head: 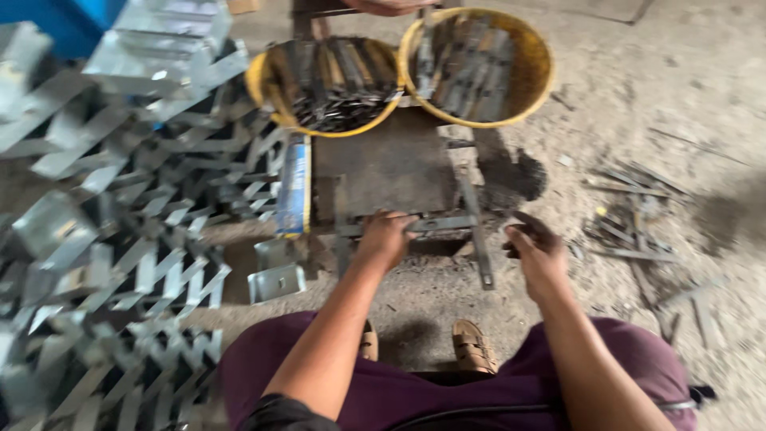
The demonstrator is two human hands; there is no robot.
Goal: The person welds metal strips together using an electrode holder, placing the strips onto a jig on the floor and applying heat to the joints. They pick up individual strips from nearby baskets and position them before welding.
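Note:
My left hand (386,237) grips a flat grey metal strip (443,223) that lies across the front edge of a low dark work plate (383,164). My right hand (536,251) hovers to the right of the plate, fingers loosely curled, with nothing clearly in it; motion blur hides detail. A second upright metal strip (476,231) crosses between the two hands. Beyond the plate stand two yellow tubs, the left tub (259,76) and the right tub (542,64), both filled with dark metal strips.
A large heap of shiny bent metal brackets (120,199) fills the left side. A blue-and-yellow bar (294,187) leans beside the plate. Scrap strips (634,223) lie scattered on the dusty floor at right. My sandalled feet (472,345) rest below the plate.

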